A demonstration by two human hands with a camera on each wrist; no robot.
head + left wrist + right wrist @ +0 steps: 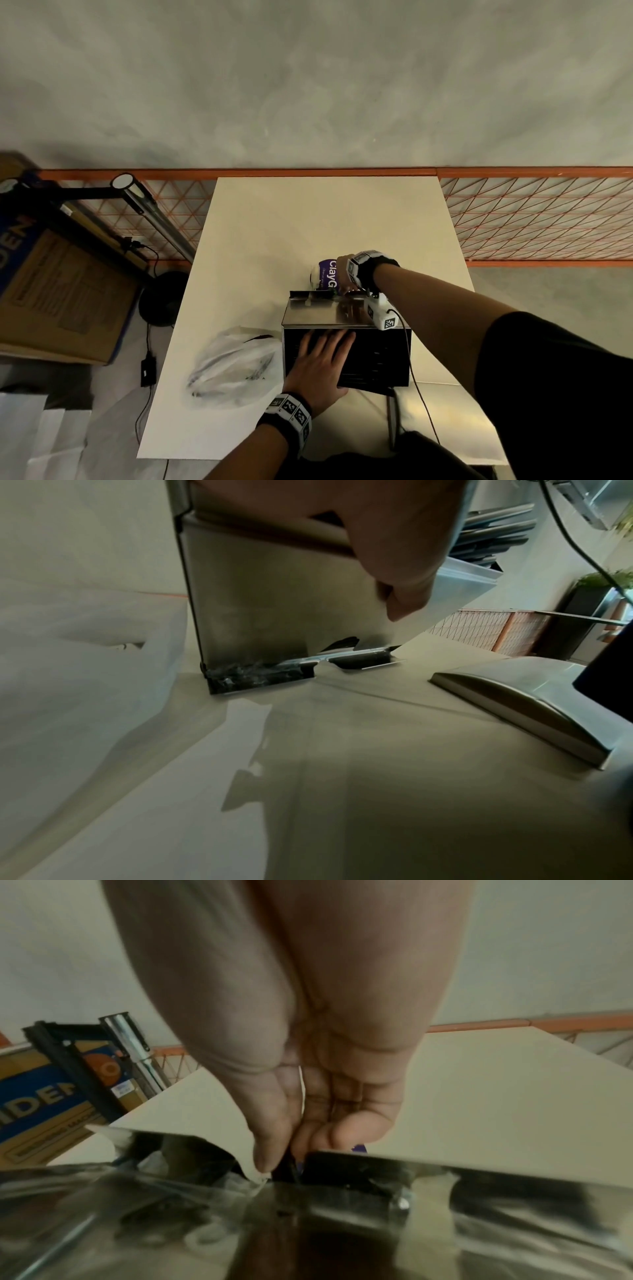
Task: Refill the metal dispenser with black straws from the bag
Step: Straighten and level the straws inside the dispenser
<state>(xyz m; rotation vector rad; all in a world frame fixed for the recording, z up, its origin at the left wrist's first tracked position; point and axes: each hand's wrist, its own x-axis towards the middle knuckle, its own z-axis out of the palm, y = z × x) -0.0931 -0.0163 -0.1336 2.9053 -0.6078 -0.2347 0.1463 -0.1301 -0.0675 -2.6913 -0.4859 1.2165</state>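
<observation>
The metal dispenser [322, 310] stands mid-table with its top open and packed with black straws [380, 359]. My left hand [322, 356] lies flat on those straws with fingers spread; in the left wrist view its thumb [404, 582] rests against the dispenser's side [267, 601]. My right hand [347, 289] reaches over to the far lower tray. There its thumb and forefinger [279, 1167] pinch a dark thing in the tray's notch, apparently a black straw. The clear plastic bag [233, 370] lies crumpled left of the dispenser.
The dispenser's metal lid [445, 418] lies at the near right of the white table [308, 222]. A purple package [328, 274] stands behind the dispenser. A cable [416, 377] hangs from my right wrist. A cardboard box [61, 291] sits off the table's left.
</observation>
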